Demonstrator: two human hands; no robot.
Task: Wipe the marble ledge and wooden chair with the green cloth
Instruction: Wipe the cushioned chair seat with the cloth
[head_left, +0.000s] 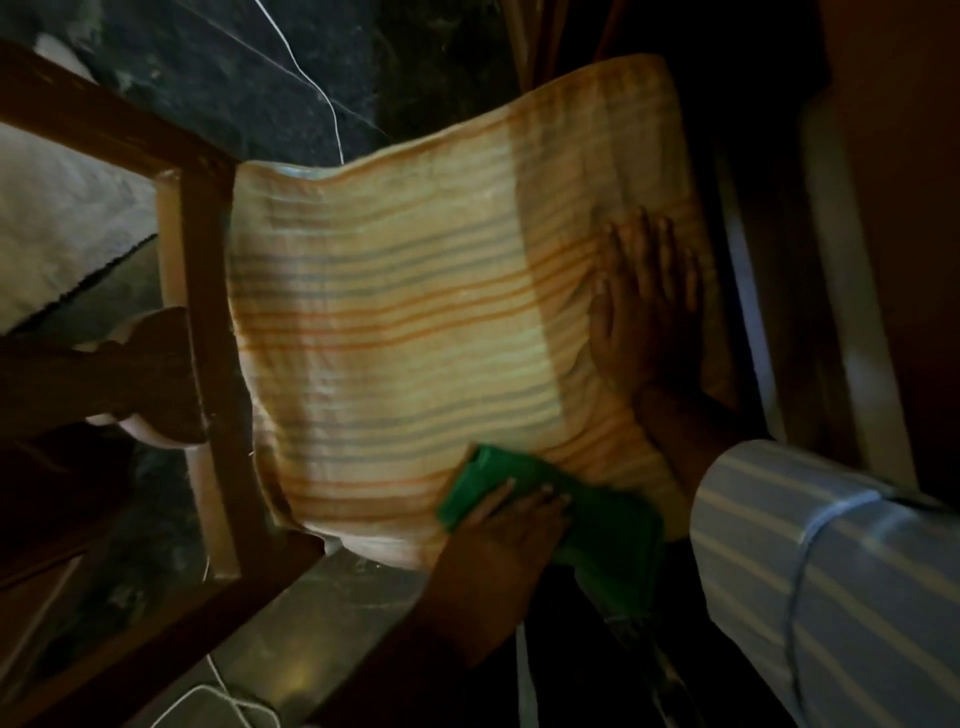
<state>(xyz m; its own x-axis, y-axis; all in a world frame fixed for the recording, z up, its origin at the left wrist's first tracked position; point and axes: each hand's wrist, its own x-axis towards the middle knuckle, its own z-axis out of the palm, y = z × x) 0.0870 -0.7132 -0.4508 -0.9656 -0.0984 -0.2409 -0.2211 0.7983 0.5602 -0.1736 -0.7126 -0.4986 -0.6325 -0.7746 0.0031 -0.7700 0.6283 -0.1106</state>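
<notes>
The green cloth (587, 525) lies folded on the near edge of a striped orange-and-cream cushion (395, 332), which covers the seat of the wooden chair (200, 312). My left hand (511, 519) presses down on the cloth, fingers over its left part. My right hand (641, 306) lies flat on the cushion's right side with its fingers spread and nothing in it. A grey polished stone surface (311, 618), apparently the marble ledge, runs just below the cushion's near edge.
Dark green marble (234, 78) shows beyond the chair, with a thin white cable (322, 96) across it. A white cable and a pale adapter (208, 701) lie at the bottom left. Dark wooden furniture (893, 208) stands close on the right.
</notes>
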